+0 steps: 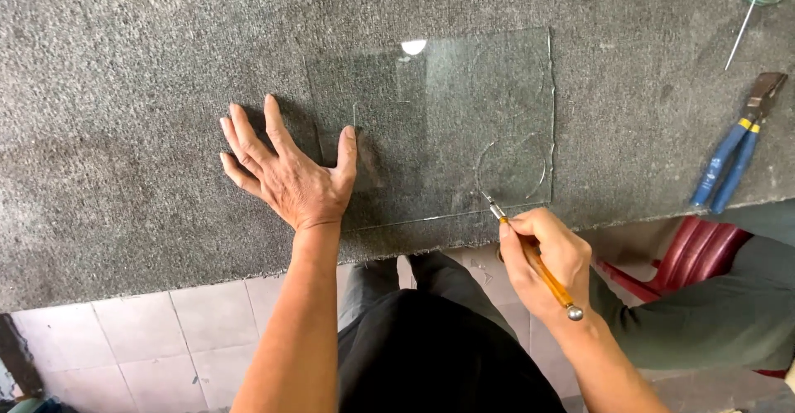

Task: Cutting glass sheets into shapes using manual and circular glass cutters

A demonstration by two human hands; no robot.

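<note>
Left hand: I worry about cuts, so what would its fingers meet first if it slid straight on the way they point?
Probably only the grey carpet; the left hand has just its thumb on the glass sheet.

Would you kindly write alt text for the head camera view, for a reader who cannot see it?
A person's right hand holds a yellow-handled glass cutter with its tip at the near edge of a clear glass sheet, while the left hand lies flat, its thumb on the sheet. The sheet lies on a grey carpeted table, with blue-handled pliers to the right.
</note>
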